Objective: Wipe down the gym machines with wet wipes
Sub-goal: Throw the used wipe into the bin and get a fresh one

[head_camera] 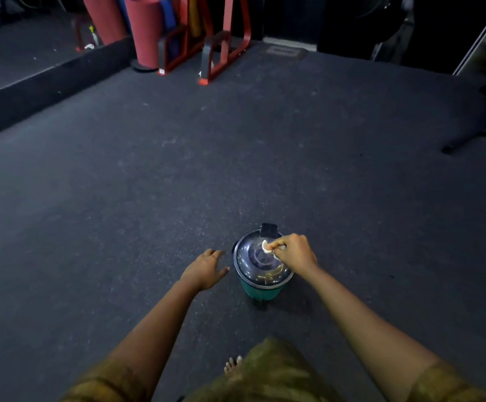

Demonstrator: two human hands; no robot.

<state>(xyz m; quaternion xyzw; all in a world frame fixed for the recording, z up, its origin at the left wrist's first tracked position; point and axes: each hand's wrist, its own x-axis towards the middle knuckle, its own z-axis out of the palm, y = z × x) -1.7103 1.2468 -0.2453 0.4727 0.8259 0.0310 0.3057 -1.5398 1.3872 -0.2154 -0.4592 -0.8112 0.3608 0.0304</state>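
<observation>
nearest: bare toes [232, 364] on the dark rubber floor [178, 169], partly under an olive garment [270, 372].

both forearms reach forward and down. left hand [207, 269] grip wide, fingers spread and relaxed, holding nothing, palm down just beside the left side of a small bin [260, 288]; cannot tell whether the fingertips touch it.

bin: teal body, dark glossy domed lid [253, 265], lid down. stands on the floor toward its near edge, slightly right of centre. a black tab [269, 229] sticks out at the lid's far rim.

right hand [295, 252] over the lid's far right part, grip narrow, finger and thumb pinching a crumpled white wet wipe [266, 246]. wipe appears to hang just above the lid rather than pressed on it.

beyond: open floor. far left edge, a raised dark platform [33, 82]. at the far edge, rolled red mats [144, 33] standing upright, a red metal rack [224, 53] just beside them.
</observation>
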